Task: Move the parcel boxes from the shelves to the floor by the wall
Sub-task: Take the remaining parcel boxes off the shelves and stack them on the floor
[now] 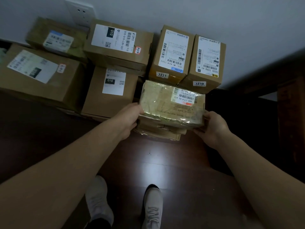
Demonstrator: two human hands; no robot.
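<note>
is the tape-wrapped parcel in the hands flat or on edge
Flat: the tape-wrapped parcel shows its label face up, left hand and right hand gripping its ends.

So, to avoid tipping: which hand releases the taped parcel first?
Probably the left hand: that end of the taped parcel lies over the lower stack; the right hand holds the overhanging end.
</note>
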